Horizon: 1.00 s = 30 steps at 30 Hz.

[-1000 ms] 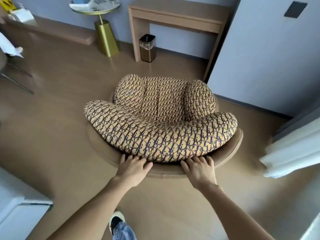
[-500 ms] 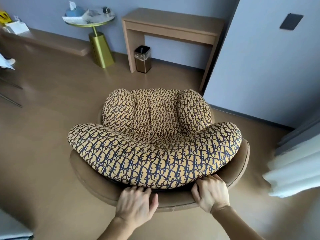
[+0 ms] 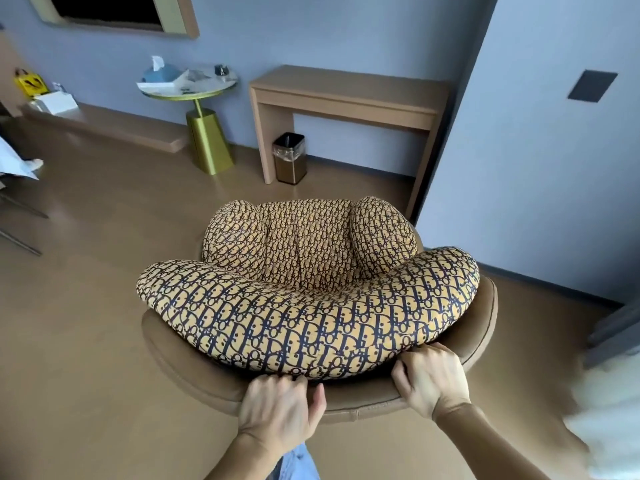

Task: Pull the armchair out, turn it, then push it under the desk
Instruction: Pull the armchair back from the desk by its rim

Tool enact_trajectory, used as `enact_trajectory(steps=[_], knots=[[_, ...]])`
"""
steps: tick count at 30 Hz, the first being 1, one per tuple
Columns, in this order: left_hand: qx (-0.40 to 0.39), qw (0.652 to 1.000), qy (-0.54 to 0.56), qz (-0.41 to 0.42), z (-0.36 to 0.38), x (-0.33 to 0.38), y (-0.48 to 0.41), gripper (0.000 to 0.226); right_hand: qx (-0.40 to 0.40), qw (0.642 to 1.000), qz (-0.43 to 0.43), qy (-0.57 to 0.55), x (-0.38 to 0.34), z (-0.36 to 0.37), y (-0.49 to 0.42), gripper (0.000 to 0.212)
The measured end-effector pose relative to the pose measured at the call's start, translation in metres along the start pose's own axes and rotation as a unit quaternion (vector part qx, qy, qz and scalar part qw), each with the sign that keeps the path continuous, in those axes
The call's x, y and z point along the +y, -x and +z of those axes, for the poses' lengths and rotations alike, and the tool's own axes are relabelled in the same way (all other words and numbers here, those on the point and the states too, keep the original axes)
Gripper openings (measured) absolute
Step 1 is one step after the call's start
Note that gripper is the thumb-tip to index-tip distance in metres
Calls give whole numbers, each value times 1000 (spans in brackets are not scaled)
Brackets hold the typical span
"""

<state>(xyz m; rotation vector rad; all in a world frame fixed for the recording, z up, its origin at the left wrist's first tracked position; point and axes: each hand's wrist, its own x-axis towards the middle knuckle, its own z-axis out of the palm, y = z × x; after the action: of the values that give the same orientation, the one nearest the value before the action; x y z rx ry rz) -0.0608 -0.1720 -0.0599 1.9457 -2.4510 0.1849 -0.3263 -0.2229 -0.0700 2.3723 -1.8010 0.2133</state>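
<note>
The armchair (image 3: 304, 306) has a brown leather shell and yellow cushions with a dark letter pattern. It stands in the middle of the floor with its back rim toward me and its seat facing the desk. My left hand (image 3: 280, 408) grips the shell's back rim near the middle. My right hand (image 3: 431, 379) grips the same rim further right, fingers curled under the cushion. The wooden desk (image 3: 346, 93) stands against the far wall, beyond the chair.
A small metal waste bin (image 3: 290, 157) stands under the desk's left end. A round table on a gold base (image 3: 204, 116) is left of the desk. A blue wall corner (image 3: 519, 168) juts out at right. White curtain (image 3: 609, 410) hangs at the lower right.
The chair now fills more of the lower view and sits closer to me. Both hands have closed tighter on the back rim. The view has tilted up, showing more wall.
</note>
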Motion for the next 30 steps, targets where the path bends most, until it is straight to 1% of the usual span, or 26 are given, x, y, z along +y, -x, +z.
enact_trajectory(steps=[6,11,18,22,27,30], knots=[[29,1000,0,-9,15,-17,-83,51,46,999,-4,17,23,17,-88,40],[35,999,-1,-6,22,-35,-154,52,46,999,1,23,42,34,-158,45],[38,999,-6,-26,38,-71,-277,53,45,999,8,20,67,65,-282,49],[45,998,-11,-34,46,-95,-347,55,39,999,9,26,79,83,-354,55],[89,995,-16,-39,58,-129,-429,62,67,998,4,18,87,104,-437,55],[124,991,-20,-45,65,-151,-471,64,83,996,-3,20,89,118,-483,64]])
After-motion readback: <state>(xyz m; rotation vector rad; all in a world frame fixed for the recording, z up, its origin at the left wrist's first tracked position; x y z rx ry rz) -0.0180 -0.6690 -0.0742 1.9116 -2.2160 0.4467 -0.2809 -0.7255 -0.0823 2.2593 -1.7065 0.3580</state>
